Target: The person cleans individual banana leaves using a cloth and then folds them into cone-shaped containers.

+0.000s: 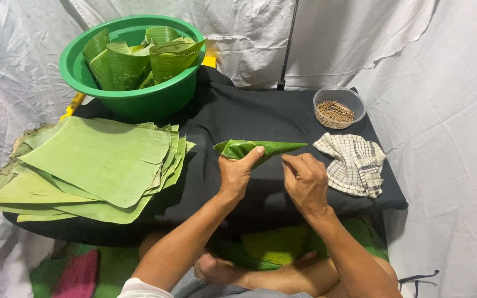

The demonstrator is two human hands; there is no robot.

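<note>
Head view, looking down: the left hand (237, 172) is closed on a banana leaf cone (258, 149), thumb up over the wide open end, holding it just above the middle of the black-covered worktop (238, 116). The cone lies sideways, tip pointing to 3 o'clock. The right hand (305, 179) sits just under that tip with fingers curled and pinched together, touching the cone's lower edge; can't tell if it's got anything tiny between the fingertips.

At about 9 o'clock from the hands there's a fat stack of flat banana leaves (92, 165) hanging over the worktop edge. At 11 o'clock, a green basin (139, 94) full of rolled leaf cones (139, 58). At 1 o'clock, a small clear tub of thin wooden sticks (338, 108), and just below it, at 3 o'clock, a crumpled checked cloth (353, 164).
</note>
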